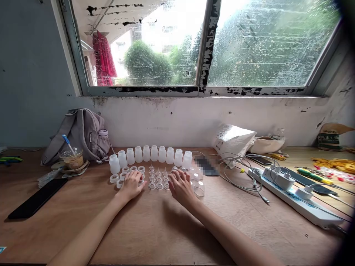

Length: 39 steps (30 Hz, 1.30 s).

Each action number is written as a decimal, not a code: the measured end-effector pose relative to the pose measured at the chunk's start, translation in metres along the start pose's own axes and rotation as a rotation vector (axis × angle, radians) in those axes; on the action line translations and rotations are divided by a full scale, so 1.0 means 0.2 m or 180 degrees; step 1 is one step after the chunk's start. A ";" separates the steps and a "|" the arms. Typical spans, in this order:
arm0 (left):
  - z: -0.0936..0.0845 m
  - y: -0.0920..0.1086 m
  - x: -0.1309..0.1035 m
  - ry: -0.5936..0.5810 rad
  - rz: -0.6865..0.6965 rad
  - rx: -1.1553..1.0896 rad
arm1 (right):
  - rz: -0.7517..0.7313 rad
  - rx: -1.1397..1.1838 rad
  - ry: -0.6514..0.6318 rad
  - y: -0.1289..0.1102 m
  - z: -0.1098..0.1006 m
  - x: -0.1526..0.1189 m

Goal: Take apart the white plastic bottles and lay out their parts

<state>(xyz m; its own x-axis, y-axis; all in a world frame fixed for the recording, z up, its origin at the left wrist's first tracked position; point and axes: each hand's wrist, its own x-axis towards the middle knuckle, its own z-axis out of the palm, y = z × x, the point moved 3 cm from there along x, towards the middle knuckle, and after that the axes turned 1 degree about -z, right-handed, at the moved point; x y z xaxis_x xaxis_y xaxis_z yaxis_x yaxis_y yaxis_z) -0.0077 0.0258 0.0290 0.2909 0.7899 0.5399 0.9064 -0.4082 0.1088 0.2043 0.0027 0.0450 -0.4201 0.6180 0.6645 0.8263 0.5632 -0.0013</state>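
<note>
Though half-curled, hands (pixel 131 185) (pixel 182 187) over white rings (pixel 114 180) and clear domes (pixel 199 189), teats (pixel 158 180) between, bottles (pixel 154 154) beyond, any hold unclear.

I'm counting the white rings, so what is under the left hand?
White rings show on both sides of the left hand and beyond it, some partly covered. Whatever lies directly beneath is hidden.
</note>
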 end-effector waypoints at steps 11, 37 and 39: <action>0.02 -0.04 -0.01 -0.0124 0.0130 0.0049 | -0.0155 0.0055 -0.0119 0.02 0.10 -0.01; -0.04 0.28 -0.08 -0.0438 0.0859 -0.1410 | -0.0161 0.1466 -0.0608 -0.06 0.06 -0.08; -0.03 0.28 -0.08 -0.0526 0.0877 -0.1408 | -0.0114 0.1502 -0.0618 -0.07 0.06 -0.09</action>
<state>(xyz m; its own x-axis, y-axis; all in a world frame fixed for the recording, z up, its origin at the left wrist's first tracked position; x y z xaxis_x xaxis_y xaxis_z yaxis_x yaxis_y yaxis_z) 0.0364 -0.0110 0.0311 0.5758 0.6734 0.4636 0.5850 -0.7355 0.3417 0.1959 -0.0085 0.0237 -0.5441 0.6590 0.5193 0.5695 0.7446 -0.3482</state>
